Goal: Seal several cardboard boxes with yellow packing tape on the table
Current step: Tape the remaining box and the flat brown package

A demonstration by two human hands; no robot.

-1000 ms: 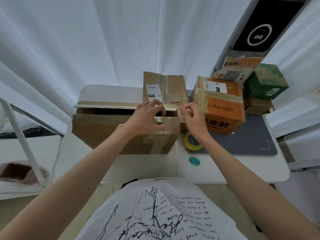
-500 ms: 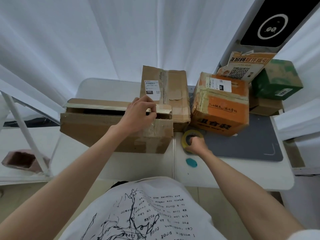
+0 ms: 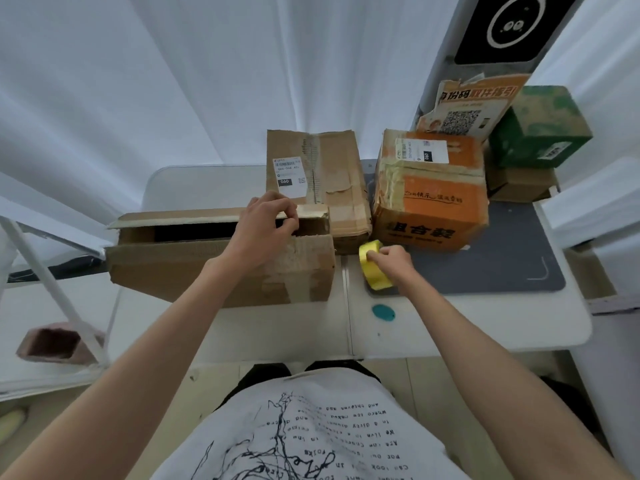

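Observation:
A long brown cardboard box [image 3: 194,268] lies across the white table [image 3: 467,327], its top flaps partly apart with a dark gap. My left hand [image 3: 263,226] grips the top flaps near the box's right end, fingers curled over the edge. My right hand [image 3: 393,263] grips a roll of yellow packing tape [image 3: 372,268], tipped up on its edge just right of the box. Behind stand a flat brown box [image 3: 332,174] with a white label and an orange box [image 3: 433,192] with tape on its edges.
A grey mat [image 3: 502,265] covers the table's right side. A green box [image 3: 540,126] sits on a small brown box [image 3: 519,185] at the back right, by an orange printed card [image 3: 464,109]. A small teal object [image 3: 383,312] lies near the front edge. White curtains hang behind.
My right hand left the box's end, dropped to the tape roll on the table and has tipped it up on edge. My left hand stays on the box flaps.

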